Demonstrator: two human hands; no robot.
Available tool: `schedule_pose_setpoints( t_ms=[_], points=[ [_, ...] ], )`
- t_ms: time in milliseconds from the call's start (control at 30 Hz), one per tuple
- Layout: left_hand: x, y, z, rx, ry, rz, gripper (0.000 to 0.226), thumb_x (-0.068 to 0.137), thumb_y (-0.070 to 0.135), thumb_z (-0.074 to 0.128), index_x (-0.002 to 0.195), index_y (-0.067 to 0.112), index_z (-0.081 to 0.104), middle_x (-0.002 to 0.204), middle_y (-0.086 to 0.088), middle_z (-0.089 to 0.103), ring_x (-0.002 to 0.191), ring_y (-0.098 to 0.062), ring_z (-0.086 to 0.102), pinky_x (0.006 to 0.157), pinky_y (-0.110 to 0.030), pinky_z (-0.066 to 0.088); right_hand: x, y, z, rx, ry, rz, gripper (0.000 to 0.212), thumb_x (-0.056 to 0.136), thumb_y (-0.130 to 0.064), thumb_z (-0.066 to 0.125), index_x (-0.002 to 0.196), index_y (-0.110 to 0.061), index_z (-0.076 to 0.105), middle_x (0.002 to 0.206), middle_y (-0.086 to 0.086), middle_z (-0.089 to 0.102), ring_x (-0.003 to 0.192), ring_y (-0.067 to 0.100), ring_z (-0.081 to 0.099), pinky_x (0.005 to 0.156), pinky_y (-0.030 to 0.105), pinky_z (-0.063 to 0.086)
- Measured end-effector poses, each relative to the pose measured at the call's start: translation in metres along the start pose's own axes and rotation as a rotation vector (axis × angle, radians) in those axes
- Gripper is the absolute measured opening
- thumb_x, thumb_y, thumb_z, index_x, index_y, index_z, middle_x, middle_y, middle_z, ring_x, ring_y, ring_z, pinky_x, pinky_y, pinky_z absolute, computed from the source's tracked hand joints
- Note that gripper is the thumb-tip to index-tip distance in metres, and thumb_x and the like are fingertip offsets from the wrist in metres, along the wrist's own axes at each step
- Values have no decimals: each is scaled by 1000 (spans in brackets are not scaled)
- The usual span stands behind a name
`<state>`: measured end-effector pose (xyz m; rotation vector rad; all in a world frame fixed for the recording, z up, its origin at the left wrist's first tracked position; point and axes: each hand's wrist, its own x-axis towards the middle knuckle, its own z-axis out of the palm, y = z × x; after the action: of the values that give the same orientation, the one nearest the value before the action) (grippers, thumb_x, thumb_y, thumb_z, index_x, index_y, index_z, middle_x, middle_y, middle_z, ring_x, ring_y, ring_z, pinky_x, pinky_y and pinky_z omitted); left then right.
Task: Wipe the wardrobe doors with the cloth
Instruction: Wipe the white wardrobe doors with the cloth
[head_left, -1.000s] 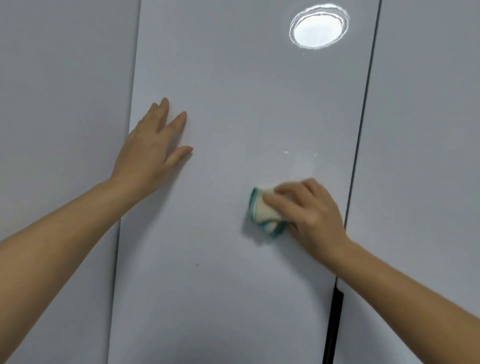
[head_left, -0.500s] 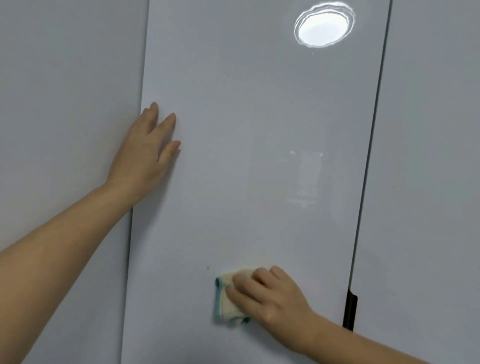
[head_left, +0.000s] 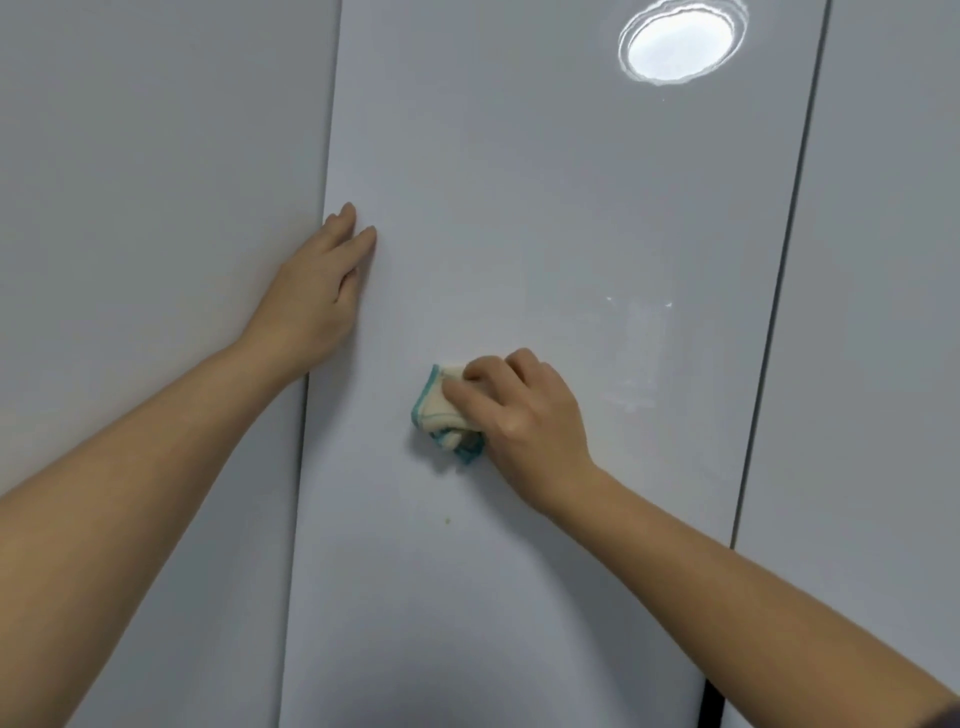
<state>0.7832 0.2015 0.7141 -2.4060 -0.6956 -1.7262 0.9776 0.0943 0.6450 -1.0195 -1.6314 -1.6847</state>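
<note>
The cloth (head_left: 441, 410) was a small cream rag with a teal-stitched edge. It was bunched into a wad and pressed against the middle wardrobe door (head_left: 519, 208), gripped under the curled fingers (head_left: 467, 387) of the right hand (head_left: 524, 410). That door was glossy pale grey, bright enough to mirror a round lamp (head_left: 680, 44) near its top. Faint whitish streaks (head_left: 639, 364) lay right of the cloth, and a tiny yellowish speck (head_left: 445, 518) sat below it. The left door (head_left: 156, 208) and right door (head_left: 893, 260) flanked it, matching grey, with thin seams between.
</note>
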Motion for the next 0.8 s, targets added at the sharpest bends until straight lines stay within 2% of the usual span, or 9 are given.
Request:
schedule_pose_setpoints(
  t_ms=[100,200,267,400,533,700,733,800],
  points=[
    [0,-1,-2,11,-27,-13,47,97,-4,34,144,1,35,157,-10,18,146,-21,17,110,-12,7,-12,-10,0,25,-4,-11,25,78,5,59,90,-12,73,85,5,67,71,22,40,52,32,31],
    [-1,-1,-5,-2,-59,-43,50,97,-6,31,146,3,32,158,-7,15,146,-17,14,109,-10,5,-47,-32,-2,76,-134,-140,17,88,-5,59,98,-11,72,89,6,66,73,24,43,57,33,28],
    [-3,-1,-6,-11,-82,-64,50,97,-5,29,147,4,30,159,-5,13,147,-16,12,108,-8,4,-75,-51,-5,116,-243,-236,17,94,-11,55,97,-14,71,89,3,65,72,24,46,58,33,28],
    [-8,1,-7,-60,-107,-116,50,99,-2,28,148,8,29,159,-1,14,146,-11,12,107,-7,4,-103,-65,-4,128,-332,-328,14,93,-12,56,96,-17,69,86,-1,62,70,20,48,59,31,28],
    [-12,2,-11,-165,-125,-177,49,100,3,27,148,12,29,158,3,16,145,-7,14,106,-7,6,-71,-54,2,140,-270,-316,13,91,-13,57,92,-18,69,84,0,62,70,22,48,56,33,29],
    [-5,4,-19,-388,-97,-326,47,99,4,34,146,10,33,154,4,29,141,-6,25,102,-5,14,13,-35,25,31,-119,-126,9,81,-14,62,84,-18,70,83,3,63,71,25,48,54,33,27],
    [-3,4,-20,-442,-78,-365,46,99,6,36,145,10,34,152,3,33,139,-7,28,103,-6,16,30,-31,31,9,-92,-88,10,80,-11,62,82,-18,70,82,3,63,69,25,49,54,32,26],
    [0,3,-22,-562,-48,-431,45,99,8,38,144,10,37,149,2,38,138,-10,33,114,-19,20,56,-28,41,-14,-50,-23,15,77,-5,59,77,-16,69,79,2,62,66,24,48,52,30,23]
  ],
)
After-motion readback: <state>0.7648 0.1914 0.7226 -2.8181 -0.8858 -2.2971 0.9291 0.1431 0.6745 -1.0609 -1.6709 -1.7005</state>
